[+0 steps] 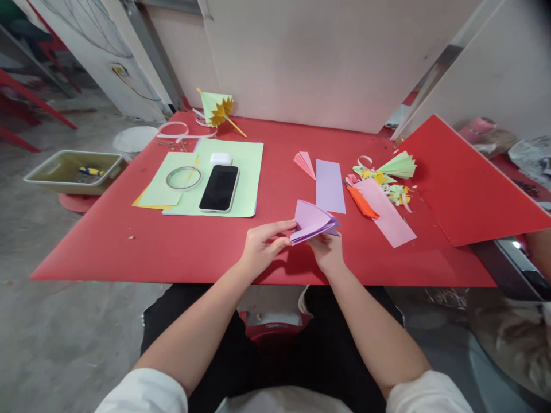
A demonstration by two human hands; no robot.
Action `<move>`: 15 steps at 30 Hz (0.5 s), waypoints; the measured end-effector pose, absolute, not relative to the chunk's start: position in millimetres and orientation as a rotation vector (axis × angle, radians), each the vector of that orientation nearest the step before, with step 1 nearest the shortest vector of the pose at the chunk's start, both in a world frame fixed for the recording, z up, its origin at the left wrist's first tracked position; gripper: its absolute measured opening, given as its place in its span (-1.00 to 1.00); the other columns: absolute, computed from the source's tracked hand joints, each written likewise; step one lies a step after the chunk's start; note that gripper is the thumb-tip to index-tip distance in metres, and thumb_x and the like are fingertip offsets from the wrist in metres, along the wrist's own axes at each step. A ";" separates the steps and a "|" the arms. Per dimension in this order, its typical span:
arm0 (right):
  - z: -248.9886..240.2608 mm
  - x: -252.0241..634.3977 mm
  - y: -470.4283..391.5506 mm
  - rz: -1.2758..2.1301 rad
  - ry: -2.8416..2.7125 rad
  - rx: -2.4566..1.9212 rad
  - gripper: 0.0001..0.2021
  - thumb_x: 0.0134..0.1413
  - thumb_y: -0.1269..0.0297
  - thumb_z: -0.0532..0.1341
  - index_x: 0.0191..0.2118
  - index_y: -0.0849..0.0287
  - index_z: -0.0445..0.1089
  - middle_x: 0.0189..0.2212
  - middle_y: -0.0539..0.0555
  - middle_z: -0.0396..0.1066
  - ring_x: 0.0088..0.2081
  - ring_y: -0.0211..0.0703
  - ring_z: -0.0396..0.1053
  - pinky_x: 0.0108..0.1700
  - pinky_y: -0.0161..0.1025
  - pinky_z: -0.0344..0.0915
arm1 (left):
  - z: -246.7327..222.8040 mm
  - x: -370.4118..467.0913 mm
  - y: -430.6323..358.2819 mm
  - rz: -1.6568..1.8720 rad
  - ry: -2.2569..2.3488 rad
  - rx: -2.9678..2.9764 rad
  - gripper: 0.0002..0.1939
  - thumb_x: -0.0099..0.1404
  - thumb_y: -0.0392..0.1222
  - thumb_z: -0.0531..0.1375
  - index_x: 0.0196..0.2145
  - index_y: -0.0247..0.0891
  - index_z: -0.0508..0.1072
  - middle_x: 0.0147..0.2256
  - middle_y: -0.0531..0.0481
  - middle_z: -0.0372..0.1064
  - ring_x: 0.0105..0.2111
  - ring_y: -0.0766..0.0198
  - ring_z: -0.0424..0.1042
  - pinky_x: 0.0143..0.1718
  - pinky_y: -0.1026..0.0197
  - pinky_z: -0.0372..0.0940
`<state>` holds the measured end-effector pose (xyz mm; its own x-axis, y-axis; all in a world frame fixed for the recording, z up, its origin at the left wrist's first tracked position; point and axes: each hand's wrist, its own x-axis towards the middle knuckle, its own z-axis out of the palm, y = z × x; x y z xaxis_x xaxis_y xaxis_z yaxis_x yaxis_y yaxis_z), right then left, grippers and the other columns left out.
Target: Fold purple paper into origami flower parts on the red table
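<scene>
A folded piece of purple paper is held up over the near edge of the red table. My left hand pinches its left corner between thumb and fingers. From below and to the right, my right hand grips the same paper, its fingertips partly hidden behind it. Just beyond lies a flat purple paper strip. A small pleated pink paper fan rests to its left. On the right are an orange cutter and a pink paper strip, the cutter lying against the strip's left edge.
Green sheets on the left carry a phone, a white case and a tape roll. A paper umbrella stands at the back. Paper scraps and a tilted red board occupy the right.
</scene>
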<state>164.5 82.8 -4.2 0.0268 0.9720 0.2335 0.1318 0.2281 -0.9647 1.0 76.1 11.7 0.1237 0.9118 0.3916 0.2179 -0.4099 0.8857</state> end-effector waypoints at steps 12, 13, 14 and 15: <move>0.3 161.6 82.6 0.989 -1.351 -1.126 -0.84 -0.11 0.13 0.29 -0.42 0.09 0.47 -0.41 0.05 0.47 -0.34 -0.07 0.42 -0.23 -0.10 0.37 | 10.8 0.2 76.0 1.345 1.094 1.798 -0.66 0.24 0.00 0.10 -0.20 -0.24 0.53 -0.22 -0.09 0.51 -0.22 0.20 0.50 -0.17 0.25 0.39; 1.8 161.2 82.3 0.992 -1.345 -1.124 -0.83 -0.11 0.13 0.29 -0.40 0.09 0.47 -0.41 0.05 0.47 -0.33 -0.07 0.43 -0.22 -0.10 0.36 | 10.4 0.3 75.8 1.344 1.116 1.815 -0.67 0.26 -0.02 0.08 -0.20 -0.24 0.53 -0.22 -0.08 0.51 -0.22 0.21 0.50 -0.16 0.25 0.38; 3.2 161.1 82.1 0.988 -1.341 -1.121 -0.83 -0.11 0.13 0.29 -0.38 0.09 0.47 -0.40 0.04 0.47 -0.32 -0.07 0.43 -0.21 -0.11 0.36 | 10.0 0.6 75.4 1.338 1.150 1.829 -0.68 0.28 -0.04 0.06 -0.20 -0.23 0.53 -0.23 -0.06 0.52 -0.23 0.21 0.50 -0.16 0.25 0.37; 4.2 161.1 81.8 0.976 -1.341 -1.119 -0.83 -0.11 0.14 0.29 -0.37 0.09 0.47 -0.39 0.04 0.47 -0.32 -0.08 0.43 -0.20 -0.12 0.36 | 9.7 1.2 75.1 1.325 1.190 1.836 -0.69 0.29 -0.08 0.05 -0.21 -0.23 0.53 -0.24 -0.05 0.52 -0.25 0.22 0.51 -0.18 0.26 0.38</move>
